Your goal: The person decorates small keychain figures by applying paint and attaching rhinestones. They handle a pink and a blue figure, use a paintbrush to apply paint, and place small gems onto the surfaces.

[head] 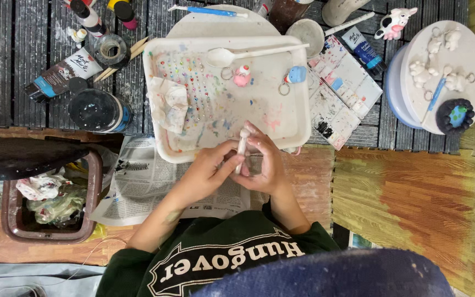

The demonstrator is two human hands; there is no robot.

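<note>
My left hand (pixel 207 173) and right hand (pixel 265 165) both pinch 1 small white stick (pixel 242 147), fingers closed around it, just at the near edge of the white tray (pixel 292 124).

A small whitish stick-like piece (pixel 242 147), perhaps unpainted clay, stands nearly upright just below the tray's near edge.
</note>
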